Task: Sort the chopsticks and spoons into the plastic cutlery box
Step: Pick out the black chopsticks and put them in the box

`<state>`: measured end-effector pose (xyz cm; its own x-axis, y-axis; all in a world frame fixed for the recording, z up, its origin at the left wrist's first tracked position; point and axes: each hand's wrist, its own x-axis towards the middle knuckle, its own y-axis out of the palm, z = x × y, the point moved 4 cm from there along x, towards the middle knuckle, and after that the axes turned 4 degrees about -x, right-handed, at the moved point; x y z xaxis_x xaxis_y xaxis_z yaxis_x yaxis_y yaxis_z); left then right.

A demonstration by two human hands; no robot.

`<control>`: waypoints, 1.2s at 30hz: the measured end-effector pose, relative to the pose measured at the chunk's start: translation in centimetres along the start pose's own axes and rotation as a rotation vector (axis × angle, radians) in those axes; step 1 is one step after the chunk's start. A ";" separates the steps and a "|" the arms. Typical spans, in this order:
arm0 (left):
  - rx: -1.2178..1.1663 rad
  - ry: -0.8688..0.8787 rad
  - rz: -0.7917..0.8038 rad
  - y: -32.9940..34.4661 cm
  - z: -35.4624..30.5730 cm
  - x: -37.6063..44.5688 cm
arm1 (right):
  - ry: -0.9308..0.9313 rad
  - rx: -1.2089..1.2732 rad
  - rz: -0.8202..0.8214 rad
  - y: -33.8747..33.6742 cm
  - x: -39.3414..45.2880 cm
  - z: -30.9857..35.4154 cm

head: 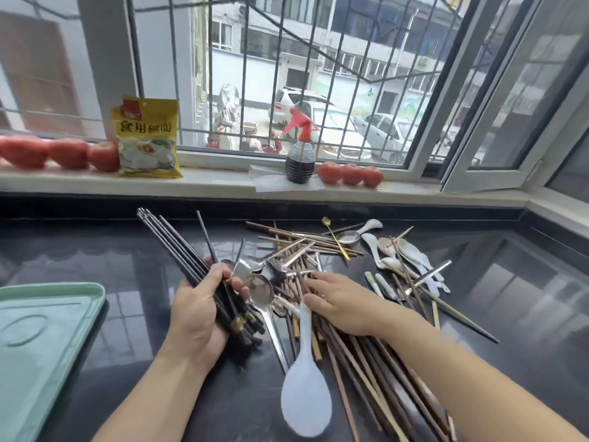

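The left hand (197,309) grips a bundle of black chopsticks (188,263), with the fingers curled round it; the thin ends point up and to the left, and the decorated ends stick out below the palm. Just beside it, the right hand (342,306) lies with straight fingers on the mixed pile of cutlery (318,269) and holds nothing. The two hands are apart.

In the pile are brown wooden chopsticks (379,371), metal spoons (263,293) and a white rice paddle (306,400), whose handle goes under the right hand. Further right lie white ceramic spoons (411,253). All of it rests on the dark shiny counter (95,250).

At the left edge, well apart from the pile, lies a pale green plastic lid or tray (41,339); I cannot tell if it is the cutlery box.

On the window sill (223,183) stands a yellow bag (146,138) with the characters 食用碱面, between red tomatoes (68,153) and a spray bottle (299,161) with dark liquid and a red head.
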<state>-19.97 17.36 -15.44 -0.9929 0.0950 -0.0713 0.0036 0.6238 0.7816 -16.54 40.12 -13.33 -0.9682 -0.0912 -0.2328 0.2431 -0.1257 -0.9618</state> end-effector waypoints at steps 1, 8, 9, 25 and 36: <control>-0.029 -0.003 -0.023 -0.2 0.0 0.1 | 0.040 0.013 0.013 -0.3 -0.2 -0.9; -0.053 -0.009 -0.097 -0.6 -0.1 -0.1 | 0.165 -0.078 0.023 -2.0 -0.4 -4.0; -0.050 -0.004 -0.097 -0.5 -0.1 0.0 | 0.180 -0.072 0.002 -2.1 -0.3 -4.1; 0.081 0.155 -0.058 0.1 -1.2 -1.4 | 0.044 -0.134 -0.198 7.3 -11.9 3.8; 0.960 0.555 -0.039 -1.0 -9.2 -10.8 | 0.129 -0.036 -0.470 4.4 -8.3 0.7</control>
<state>-10.32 8.54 -9.77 -0.9089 -0.1488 0.3897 -0.1769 0.9835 -0.0371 -7.39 39.65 -15.50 -0.9726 0.0903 0.2144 -0.2224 -0.0898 -0.9708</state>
